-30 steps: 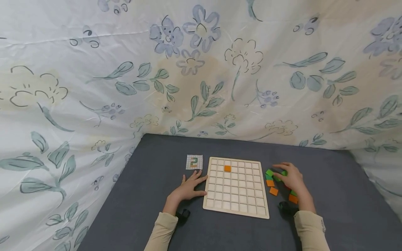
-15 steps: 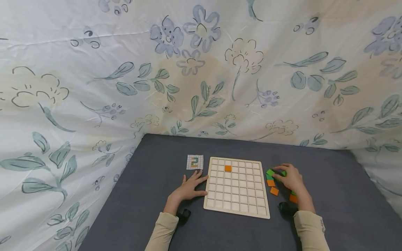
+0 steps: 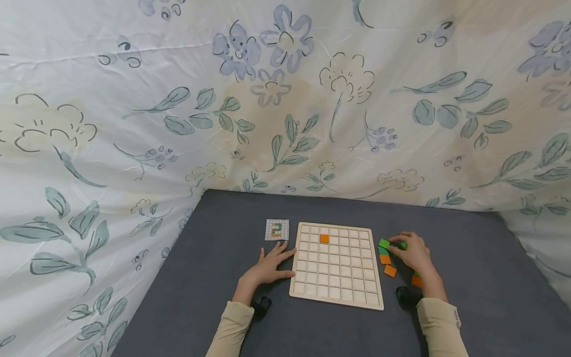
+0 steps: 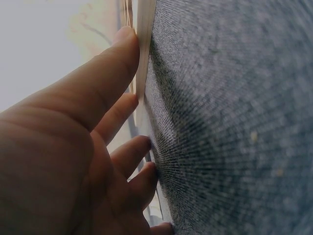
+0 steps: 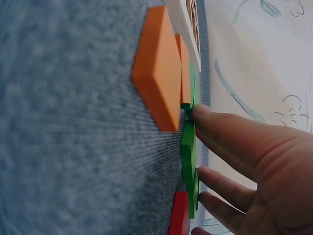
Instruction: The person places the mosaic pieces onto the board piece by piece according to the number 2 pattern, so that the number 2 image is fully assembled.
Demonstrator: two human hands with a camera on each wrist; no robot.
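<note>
My left hand [image 3: 266, 267] rests with spread fingers at the left edge of the wooden grid board [image 3: 292, 290]. In the left wrist view its thumb [image 4: 124, 46] touches the board's side [image 4: 143, 58]. One orange tile [image 3: 324, 239] sits in a cell of the board's second row. To the right of the board, my right hand [image 3: 411, 250] has thumb and index finger drawn together at the edge of a bright green tile [image 3: 384, 243], pinching it. In the right wrist view the other fingertips are right at more green tiles [image 5: 188, 152].
A small pattern card [image 3: 277, 229] lies left of the board. Loose orange tiles [image 3: 390, 271] and a darker green tile [image 3: 383, 251] lie between board and right hand. A red tile [image 5: 179, 213] shows in the right wrist view. A floral cloth [image 3: 285, 124] hangs behind the dark table [image 3: 236, 213].
My right thumb and index finger, spread apart a second ago, have closed toward each other at the bright green tile. My left hand stays at the board's edge.
</note>
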